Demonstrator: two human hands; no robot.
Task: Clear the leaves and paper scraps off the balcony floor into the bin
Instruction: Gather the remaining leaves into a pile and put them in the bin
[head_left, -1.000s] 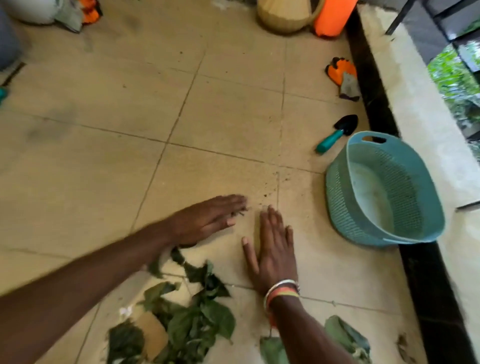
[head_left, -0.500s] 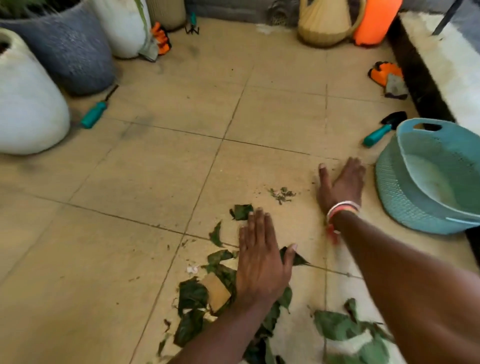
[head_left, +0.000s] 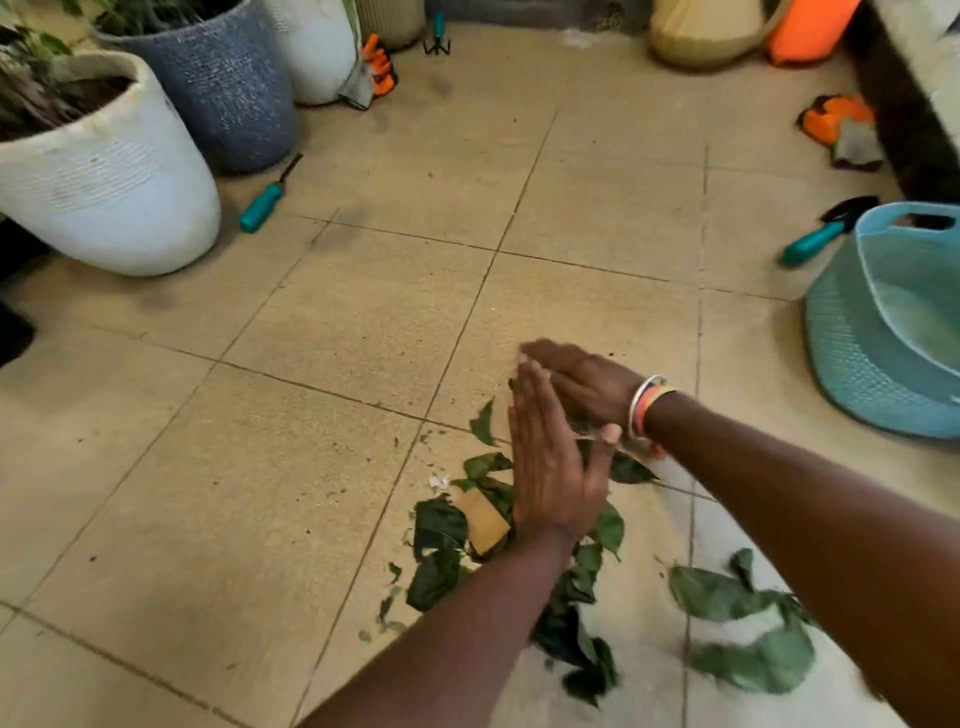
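Note:
Green leaves (head_left: 439, 525) lie in a loose pile on the tan floor tiles, with a brown paper scrap (head_left: 483, 519) and a small white scrap (head_left: 439, 482) among them. My left hand (head_left: 550, 467) rests flat and open on top of the pile, fingers pointing away from me. My right hand (head_left: 582, 382), with bands on its wrist, is flat on the floor just beyond the left fingertips, fingers pointing left, blurred. A second clump of leaves (head_left: 748, 629) lies at the lower right. The teal mesh bin (head_left: 857, 358) stands at the right edge, tilted.
White planter (head_left: 109, 187), grey planter (head_left: 223, 88) and another white planter (head_left: 317, 47) stand at the left and back. Teal-handled tools (head_left: 262, 202) (head_left: 815, 239), orange gloves (head_left: 841, 127) (head_left: 376, 67), a beige watering can (head_left: 701, 31) and an orange container (head_left: 805, 31) lie around. A dark ledge (head_left: 893, 104) runs along the right.
My right hand has swept left from beside the bin to just beyond my left fingertips. The left hand stays on the pile. The view has shifted a little left.

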